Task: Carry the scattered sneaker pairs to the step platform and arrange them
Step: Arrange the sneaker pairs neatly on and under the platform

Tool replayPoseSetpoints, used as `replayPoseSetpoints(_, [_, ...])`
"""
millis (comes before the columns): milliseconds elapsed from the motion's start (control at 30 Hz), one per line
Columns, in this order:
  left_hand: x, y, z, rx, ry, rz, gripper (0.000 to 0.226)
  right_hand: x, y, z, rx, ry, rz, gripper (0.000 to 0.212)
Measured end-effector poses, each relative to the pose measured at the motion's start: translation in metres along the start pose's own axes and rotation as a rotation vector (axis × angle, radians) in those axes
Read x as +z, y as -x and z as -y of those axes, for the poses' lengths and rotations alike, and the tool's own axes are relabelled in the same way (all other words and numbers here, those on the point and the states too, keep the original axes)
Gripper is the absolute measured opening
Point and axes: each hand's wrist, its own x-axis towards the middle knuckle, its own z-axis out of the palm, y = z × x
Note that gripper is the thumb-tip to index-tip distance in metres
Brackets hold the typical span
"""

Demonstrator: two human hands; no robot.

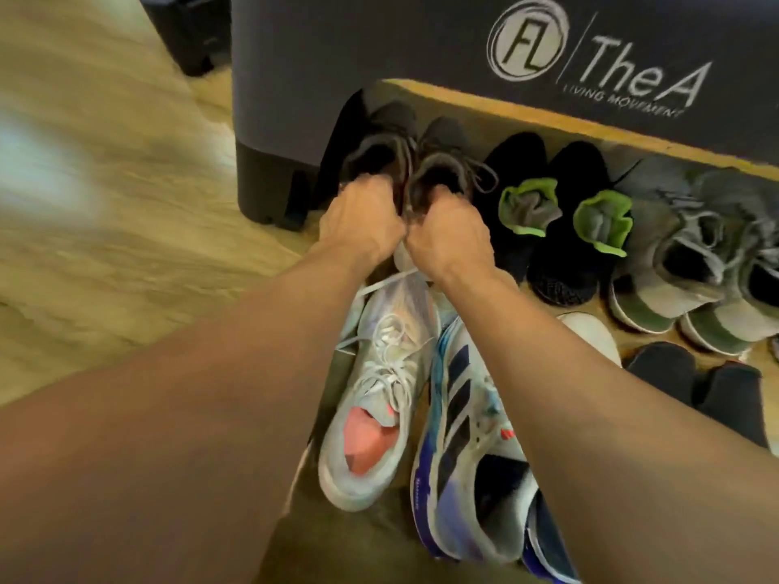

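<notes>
The dark pair (415, 155) is at the left front corner of the platform (379, 44), toes toward it. The left hand (362, 221) grips one heel and the right hand (449, 238) grips the other, fingers clamped on each. Rightward along the edge stand a black-green pair (567, 263) and a grey pair (683, 255). A white sneaker (379, 373) and a striped sneaker (459, 415) lie nearer.
</notes>
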Motion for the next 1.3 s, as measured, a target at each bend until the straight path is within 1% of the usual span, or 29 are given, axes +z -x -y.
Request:
replayPoseSetpoints(67, [0.009, -0.008, 0.008, 0.026, -0.042, -0.021, 0.027, 0.012, -0.009, -0.004, 0.009, 0.016, -0.005, 0.037])
replayPoseSetpoints(167, [0.016, -0.017, 0.016, 0.034, -0.085, -0.061, 0.025, 0.023, -0.015, -0.008, 0.012, 0.074, -0.060, 0.033])
replayPoseSetpoints(233, [0.015, -0.019, 0.019, 0.033, -0.101, -0.063, 0.020, 0.025, -0.017, -0.008, 0.002, 0.079, -0.080, 0.032])
replayPoseSetpoints(300, [0.014, -0.021, 0.020, 0.027, -0.102, -0.065, 0.013, 0.025, -0.018, -0.007, -0.001, 0.075, -0.068, 0.030])
replayPoseSetpoints(467, [0.018, -0.026, 0.025, -0.027, -0.066, -0.090, 0.013, 0.024, -0.025, -0.002, 0.024, 0.032, -0.026, 0.028])
replayPoseSetpoints(500, [0.018, -0.026, 0.025, -0.046, -0.057, -0.090, 0.011, 0.023, -0.027, -0.001, 0.024, 0.023, -0.019, 0.028])
replayPoseSetpoints(600, [0.017, -0.029, 0.023, -0.030, -0.111, -0.112, 0.002, 0.022, -0.030, 0.002, 0.010, 0.028, -0.035, 0.026])
replayPoseSetpoints(667, [0.017, -0.031, 0.025, -0.032, -0.112, -0.127, 0.006, 0.021, -0.034, 0.002, 0.003, 0.058, -0.056, 0.027])
replayPoseSetpoints(800, [0.015, -0.037, 0.020, -0.046, -0.111, -0.143, 0.022, 0.016, -0.049, 0.000, -0.001, 0.163, -0.022, 0.029])
replayPoseSetpoints(900, [0.017, -0.039, 0.013, -0.038, -0.166, -0.133, 0.029, 0.017, -0.058, 0.000, -0.008, 0.151, -0.058, 0.027])
replayPoseSetpoints(1067, [0.020, -0.046, 0.011, -0.019, -0.229, -0.163, 0.028, 0.025, -0.072, 0.002, 0.029, 0.006, -0.074, 0.032])
replayPoseSetpoints(1200, [0.020, -0.051, 0.016, 0.000, -0.287, -0.155, 0.027, 0.028, -0.074, 0.003, -0.010, 0.044, -0.087, 0.032])
replayPoseSetpoints(1300, [0.024, -0.056, 0.019, 0.017, -0.326, -0.150, 0.028, 0.030, -0.075, 0.003, 0.016, 0.003, -0.073, 0.031])
